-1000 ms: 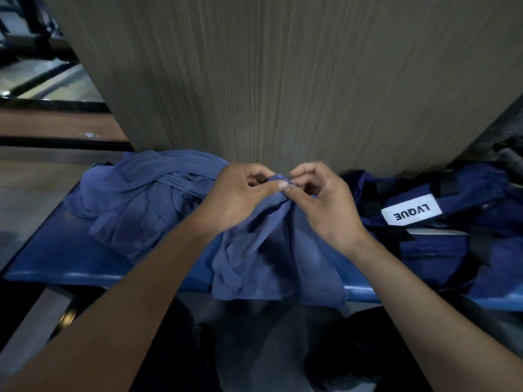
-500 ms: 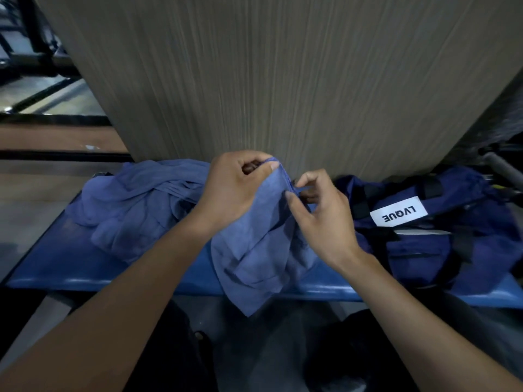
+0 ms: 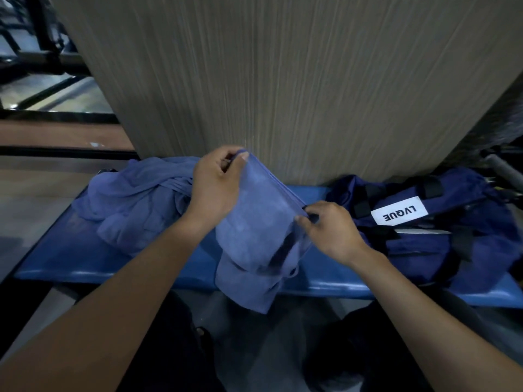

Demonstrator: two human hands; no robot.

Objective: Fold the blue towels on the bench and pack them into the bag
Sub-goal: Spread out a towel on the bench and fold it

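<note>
A blue towel hangs stretched between my two hands above the blue bench. My left hand pinches one corner of it up high. My right hand pinches the same edge lower and to the right. The towel's lower part droops past the bench's front edge. A heap of crumpled blue towels lies on the bench to the left. The dark blue bag, with a white LVQUE label, sits on the bench's right end.
A tall wood-grain panel rises right behind the bench. Dark metal frames and floor show at the far left. My legs in dark clothing are below the bench's front edge.
My hands, pinched close together on the towel before, have drawn apart: the left rose, the right slid down and right along the edge, stretching it taut.
</note>
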